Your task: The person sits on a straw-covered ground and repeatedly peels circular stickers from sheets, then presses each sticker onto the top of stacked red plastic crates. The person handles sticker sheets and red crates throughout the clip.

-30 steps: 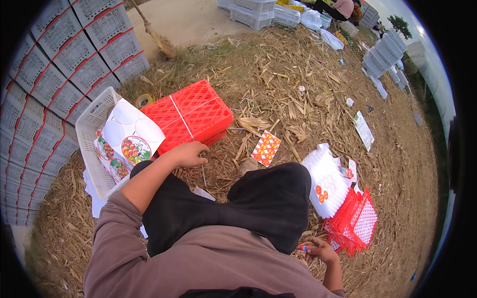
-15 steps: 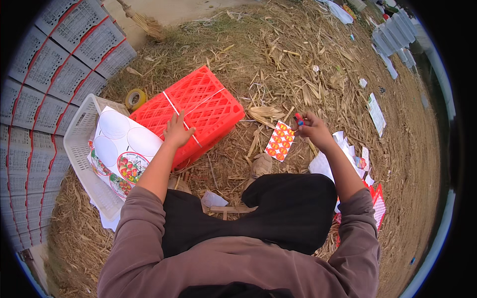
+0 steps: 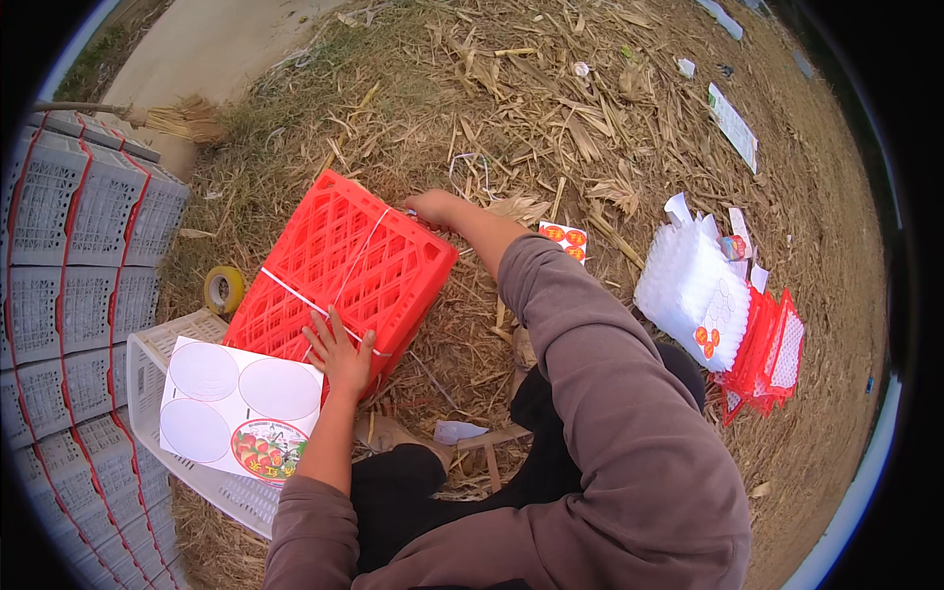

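Observation:
A red plastic crate (image 3: pixel 305 265) with lattice sides, tied crosswise with white strapping, lies in front of me. My left hand (image 3: pixel 340 354) rests on its near edge with the fingers spread, beside one strap. At the crate's far right corner, next to where the other strap crosses, is my right hand (image 3: pixel 433 209), its fingers closed. Only a tiny bit of the small red-and-blue tool in it shows; the rest is hidden. A sheet of red-and-yellow round stickers (image 3: pixel 565 239) lies on the ground, partly covered by my right arm.
A white plastic basket (image 3: pixel 146 393) at left carries a sheet of large round labels (image 3: pixel 205 405). Yellow tape (image 3: pixel 224 289) lies beyond it. Grey crates (image 3: pixel 59 305) stand stacked at far left. White foam nets (image 3: pixel 688 285) and red netted pieces (image 3: pixel 762 354) lie at right on dry straw.
My right hand has moved left from beside the sticker sheet to the crate's far right corner. My left hand stays on the crate, nearer its edge. The view has swung round.

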{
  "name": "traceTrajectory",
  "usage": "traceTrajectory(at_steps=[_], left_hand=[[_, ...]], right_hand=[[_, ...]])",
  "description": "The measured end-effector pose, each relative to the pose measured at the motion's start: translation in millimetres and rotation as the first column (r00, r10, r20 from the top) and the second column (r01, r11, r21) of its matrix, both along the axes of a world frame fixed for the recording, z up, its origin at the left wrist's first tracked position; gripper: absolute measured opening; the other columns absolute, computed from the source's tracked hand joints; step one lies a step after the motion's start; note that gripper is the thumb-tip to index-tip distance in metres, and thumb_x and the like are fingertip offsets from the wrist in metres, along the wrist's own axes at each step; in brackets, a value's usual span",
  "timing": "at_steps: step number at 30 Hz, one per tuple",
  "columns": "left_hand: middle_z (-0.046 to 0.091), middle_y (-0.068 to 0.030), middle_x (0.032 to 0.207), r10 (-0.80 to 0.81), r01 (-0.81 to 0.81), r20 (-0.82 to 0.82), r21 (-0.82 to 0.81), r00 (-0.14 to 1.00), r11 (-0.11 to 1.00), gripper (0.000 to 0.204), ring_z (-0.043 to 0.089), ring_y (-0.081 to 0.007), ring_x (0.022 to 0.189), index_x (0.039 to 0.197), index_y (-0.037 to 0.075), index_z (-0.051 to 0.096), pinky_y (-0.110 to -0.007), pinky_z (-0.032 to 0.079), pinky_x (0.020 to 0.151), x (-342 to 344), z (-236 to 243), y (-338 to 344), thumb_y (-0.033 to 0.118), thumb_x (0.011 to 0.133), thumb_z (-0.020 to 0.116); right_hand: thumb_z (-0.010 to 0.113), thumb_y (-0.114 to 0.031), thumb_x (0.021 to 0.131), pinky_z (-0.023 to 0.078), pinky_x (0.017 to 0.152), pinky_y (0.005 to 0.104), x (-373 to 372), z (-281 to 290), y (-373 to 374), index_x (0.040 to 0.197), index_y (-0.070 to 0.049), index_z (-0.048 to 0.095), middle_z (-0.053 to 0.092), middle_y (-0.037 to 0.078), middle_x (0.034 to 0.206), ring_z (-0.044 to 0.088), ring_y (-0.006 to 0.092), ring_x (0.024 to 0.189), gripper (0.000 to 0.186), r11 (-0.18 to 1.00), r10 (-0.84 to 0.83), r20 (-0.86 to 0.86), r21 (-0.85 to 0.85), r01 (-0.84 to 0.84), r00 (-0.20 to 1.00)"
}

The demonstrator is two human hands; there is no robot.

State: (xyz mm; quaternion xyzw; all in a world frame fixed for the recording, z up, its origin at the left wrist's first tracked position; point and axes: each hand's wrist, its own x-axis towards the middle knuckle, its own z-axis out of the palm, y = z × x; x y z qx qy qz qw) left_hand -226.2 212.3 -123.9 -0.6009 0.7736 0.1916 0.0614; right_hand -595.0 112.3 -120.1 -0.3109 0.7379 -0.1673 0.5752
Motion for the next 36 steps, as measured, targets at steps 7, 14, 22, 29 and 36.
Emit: traceTrajectory(at_steps=[7,14,22,29,36], left_hand=[[-0.006,-0.0185,0.179,-0.016,0.016,-0.004,-0.032,1.000,0.999,0.103,-0.008,-0.0502,0.162,0.173,0.016,0.010,-0.075,0.004,0.122,7,-6,1,0.073,0.099,0.053],[-0.006,-0.0180,0.179,-0.019,0.017,-0.029,-0.064,0.999,0.998,0.106,-0.008,-0.0499,0.162,0.173,0.016,0.008,-0.075,0.004,0.122,12,-11,0,0.077,0.097,0.051],[-0.004,-0.0170,0.180,-0.022,0.017,-0.045,-0.095,0.999,0.995,0.108,-0.007,-0.0492,0.162,0.173,0.018,0.008,-0.075,0.006,0.122,16,-16,-1,0.080,0.096,0.050],[-0.003,-0.0163,0.180,-0.014,0.008,-0.057,-0.102,0.998,0.995,0.109,-0.006,-0.0487,0.163,0.173,0.018,0.008,-0.074,0.006,0.123,18,-18,-1,0.081,0.095,0.050],[-0.003,-0.0157,0.180,-0.003,-0.003,-0.057,-0.106,0.998,0.994,0.110,-0.006,-0.0469,0.163,0.173,0.019,0.009,-0.073,0.004,0.123,18,-18,-1,0.083,0.094,0.050]], right_hand=[[0.051,-0.030,0.100,0.051,0.060,0.0509,9,-18,-23,0.100,0.002,0.074,0.073,0.019,0.090,0.066,0.0320,0.069,0.039,0.988,0.117,-0.035,-0.096,-0.120,0.992],[0.055,-0.017,0.095,0.048,0.052,0.0492,6,-30,-29,0.097,0.003,0.072,0.068,0.019,0.079,0.062,0.0318,0.059,0.026,0.861,0.449,-0.150,-0.192,-0.472,0.881],[0.058,-0.006,0.089,0.047,0.051,0.0492,5,-36,-37,0.100,0.007,0.072,0.068,0.022,0.080,0.064,0.0339,0.061,0.023,0.863,0.453,-0.094,-0.202,-0.463,0.886],[0.058,-0.005,0.087,0.046,0.051,0.0503,9,-47,-46,0.097,0.008,0.072,0.067,0.022,0.077,0.063,0.0345,0.060,0.021,0.849,0.496,-0.091,-0.159,-0.504,0.864],[0.058,-0.005,0.090,0.047,0.050,0.0503,14,-60,-47,0.099,0.007,0.073,0.070,0.021,0.080,0.064,0.0336,0.058,0.022,0.894,0.398,-0.071,-0.197,-0.403,0.915]])
